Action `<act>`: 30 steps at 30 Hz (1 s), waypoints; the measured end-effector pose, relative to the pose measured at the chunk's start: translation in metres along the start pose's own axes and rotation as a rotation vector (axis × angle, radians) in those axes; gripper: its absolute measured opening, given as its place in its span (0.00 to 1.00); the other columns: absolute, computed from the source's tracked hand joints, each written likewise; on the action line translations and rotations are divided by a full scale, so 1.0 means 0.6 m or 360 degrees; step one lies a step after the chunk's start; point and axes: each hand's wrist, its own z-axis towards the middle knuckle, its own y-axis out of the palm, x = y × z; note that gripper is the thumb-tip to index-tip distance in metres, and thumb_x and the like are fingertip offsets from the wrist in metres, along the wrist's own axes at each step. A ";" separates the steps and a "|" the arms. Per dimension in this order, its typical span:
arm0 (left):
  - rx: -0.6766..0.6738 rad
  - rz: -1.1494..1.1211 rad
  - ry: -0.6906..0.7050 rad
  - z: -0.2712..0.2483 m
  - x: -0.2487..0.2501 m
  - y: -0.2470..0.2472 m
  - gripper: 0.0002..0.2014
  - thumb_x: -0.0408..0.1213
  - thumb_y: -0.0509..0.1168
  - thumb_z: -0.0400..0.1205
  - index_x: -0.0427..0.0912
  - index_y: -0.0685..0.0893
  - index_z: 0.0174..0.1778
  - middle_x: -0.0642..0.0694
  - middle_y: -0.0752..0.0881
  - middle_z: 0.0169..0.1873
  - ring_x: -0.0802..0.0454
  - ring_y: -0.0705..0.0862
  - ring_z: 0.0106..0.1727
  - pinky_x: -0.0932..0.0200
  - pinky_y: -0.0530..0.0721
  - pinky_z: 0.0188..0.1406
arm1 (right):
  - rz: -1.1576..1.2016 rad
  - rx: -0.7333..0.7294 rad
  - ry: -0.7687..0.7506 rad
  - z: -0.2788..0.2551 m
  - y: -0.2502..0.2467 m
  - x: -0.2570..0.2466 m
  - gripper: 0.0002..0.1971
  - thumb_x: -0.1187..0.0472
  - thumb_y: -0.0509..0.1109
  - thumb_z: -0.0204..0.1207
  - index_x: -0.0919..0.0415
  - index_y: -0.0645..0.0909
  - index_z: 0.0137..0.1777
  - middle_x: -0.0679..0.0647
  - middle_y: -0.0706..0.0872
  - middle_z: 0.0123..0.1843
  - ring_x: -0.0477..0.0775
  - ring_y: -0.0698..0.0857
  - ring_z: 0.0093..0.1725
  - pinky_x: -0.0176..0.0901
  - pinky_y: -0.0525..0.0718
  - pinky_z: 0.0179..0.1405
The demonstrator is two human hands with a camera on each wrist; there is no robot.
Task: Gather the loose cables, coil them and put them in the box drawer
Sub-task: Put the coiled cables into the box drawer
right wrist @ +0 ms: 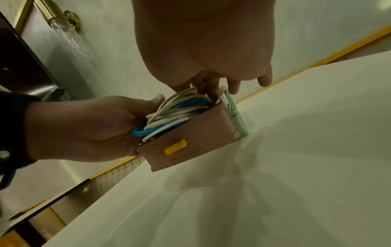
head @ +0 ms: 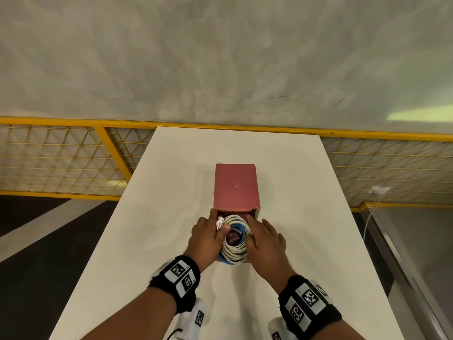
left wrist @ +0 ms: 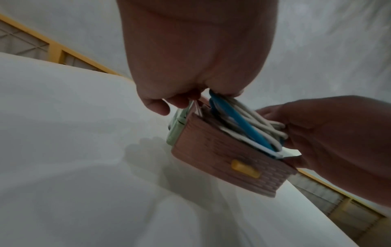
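The coiled cables (head: pixel 234 238), white loops wound around a blue one, sit in the pulled-out drawer (left wrist: pixel 228 160) of the red box (head: pixel 235 186), which stands on the white surface (head: pixel 294 192). The bundle rides above the drawer's rim rather than lying flat inside. The left hand (head: pixel 208 238) curls over the left edge of the coil, thumb on the loops near a white plug (head: pixel 220 222); the right hand (head: pixel 266 240) lies against the right side with its fingers fairly straight, pressing the loops inward, and I cannot tell whether any finger hooks under them.

These cables look light and springy: the loops likely want to fan out and climb back up once pressure comes off. Their jackets seem smooth, so a pinch on one strand would probably slip; better to press across many loops at once with flat fingers, low on both sides. The plug ends are the stiff parts and could catch on the box opening, so they should be tucked down first. The drawer itself looks light and may slide, so its front with the yellow pull (right wrist: pixel 175 147) is the place to push
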 end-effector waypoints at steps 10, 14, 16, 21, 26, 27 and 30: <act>0.0426 -0.0630 -0.0224 -0.001 0.024 -0.004 0.24 0.40 0.78 0.75 0.43 0.76 0.63 0.49 0.80 0.35 0.52 0.83 0.37 0.62 0.78 0.36 | -0.0239 -0.0022 -0.0060 0.007 -0.009 -0.007 0.31 0.49 0.44 0.78 0.44 0.62 0.83 0.41 0.70 0.81 0.50 0.59 0.84 0.70 0.52 0.81; 0.0467 -0.0545 -0.0187 0.000 0.019 -0.008 0.14 0.38 0.78 0.74 0.42 0.79 0.48 0.50 0.83 0.34 0.52 0.83 0.36 0.65 0.77 0.35 | -0.0304 0.0027 -0.0091 0.006 -0.008 -0.007 0.35 0.46 0.38 0.74 0.45 0.66 0.81 0.40 0.67 0.82 0.50 0.58 0.85 0.72 0.52 0.81; 0.0433 -0.0496 -0.0139 0.000 0.018 -0.010 0.08 0.38 0.76 0.76 0.45 0.85 0.48 0.49 0.86 0.40 0.50 0.86 0.44 0.62 0.79 0.42 | -0.0340 0.0040 -0.0120 0.007 -0.010 -0.009 0.29 0.50 0.49 0.78 0.47 0.67 0.80 0.41 0.62 0.84 0.50 0.54 0.86 0.73 0.51 0.80; 0.0400 -0.0320 -0.0029 0.000 0.024 -0.010 0.10 0.33 0.70 0.82 0.36 0.90 0.56 0.47 0.85 0.44 0.54 0.79 0.47 0.69 0.70 0.46 | -0.0287 0.0022 -0.0147 0.007 -0.013 -0.011 0.27 0.55 0.55 0.80 0.47 0.67 0.80 0.40 0.62 0.85 0.47 0.55 0.85 0.74 0.49 0.81; 0.0355 -0.0304 -0.0058 0.009 0.025 -0.012 0.07 0.37 0.70 0.81 0.45 0.87 0.53 0.50 0.88 0.41 0.49 0.86 0.44 0.59 0.79 0.46 | -0.0301 -0.0020 -0.0065 0.000 -0.010 -0.011 0.27 0.54 0.53 0.81 0.46 0.63 0.81 0.43 0.72 0.79 0.50 0.61 0.83 0.76 0.49 0.80; 0.0344 -0.0264 -0.0046 0.013 0.023 -0.011 0.04 0.38 0.71 0.80 0.47 0.85 0.49 0.50 0.88 0.40 0.48 0.87 0.44 0.57 0.82 0.46 | -0.0343 0.0013 -0.0073 -0.002 -0.010 -0.012 0.27 0.53 0.54 0.80 0.47 0.64 0.81 0.44 0.70 0.79 0.51 0.61 0.83 0.75 0.51 0.80; 0.0301 -0.0024 0.0079 0.024 0.022 -0.010 0.02 0.39 0.69 0.80 0.47 0.86 0.46 0.47 0.87 0.45 0.46 0.86 0.47 0.52 0.84 0.50 | -0.0437 0.0062 -0.0167 0.002 -0.010 -0.007 0.27 0.51 0.53 0.77 0.48 0.67 0.77 0.44 0.59 0.84 0.55 0.53 0.86 0.75 0.52 0.79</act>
